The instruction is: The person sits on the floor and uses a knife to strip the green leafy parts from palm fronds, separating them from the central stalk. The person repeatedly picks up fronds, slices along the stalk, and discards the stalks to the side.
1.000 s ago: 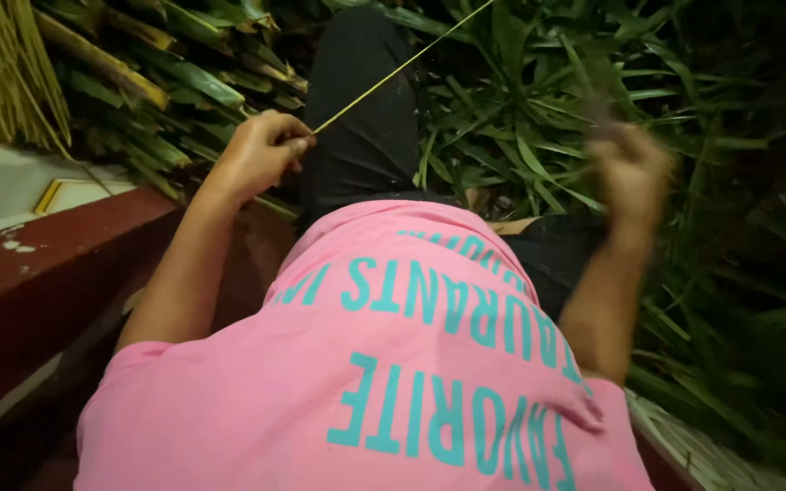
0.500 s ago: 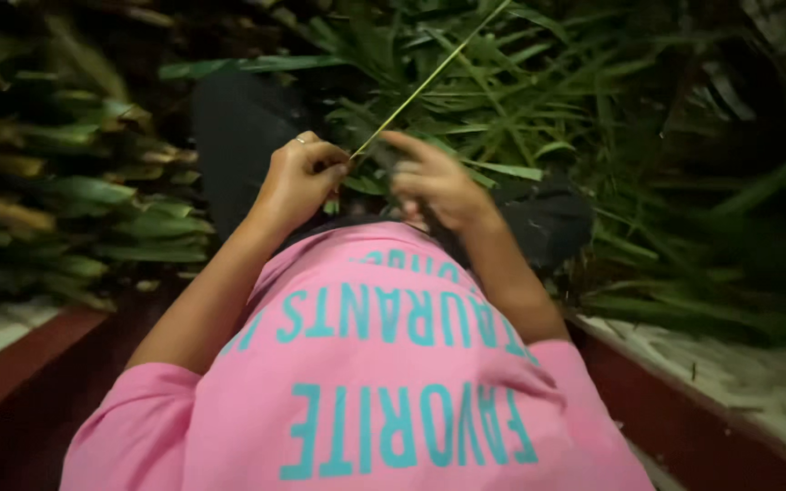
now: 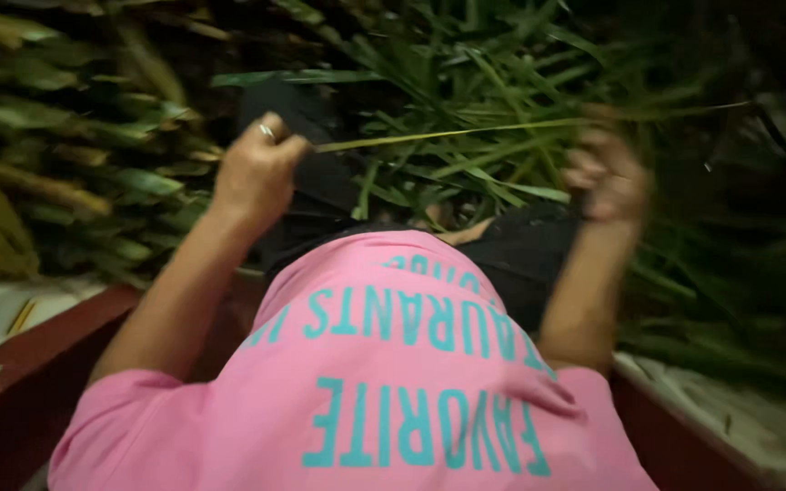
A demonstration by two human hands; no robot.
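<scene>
A thin leaf strip (image 3: pixel 448 135) runs almost level across the upper middle of the view, stretched between the two hands. Its near end sits in the left hand (image 3: pixel 255 173), whose fingers are curled tight round it in a fist, a ring on one finger. The strip leaves that fist at the thumb side and runs rightward, rising slightly, to the right hand (image 3: pixel 607 177). That hand is smeared by motion, so whether its fingers are closed on the strip or only brushing it cannot be told; the strip seems to pass just above the knuckles and fades on towards the right.

The strip is pale yellow-green, narrow and straight, lighter than the dark green leaves (image 3: pixel 502 82) heaped behind it, against which its far end is hard to follow. Below the hands lie dark trousers (image 3: pixel 520 255), partly covered by the pink shirt (image 3: pixel 393 382) that fills the lower view. A stack of stalks (image 3: pixel 75 155) stands at the left, blurred. A dark red ledge (image 3: pixel 29 364) runs along the lower left, cut off by the edge.
</scene>
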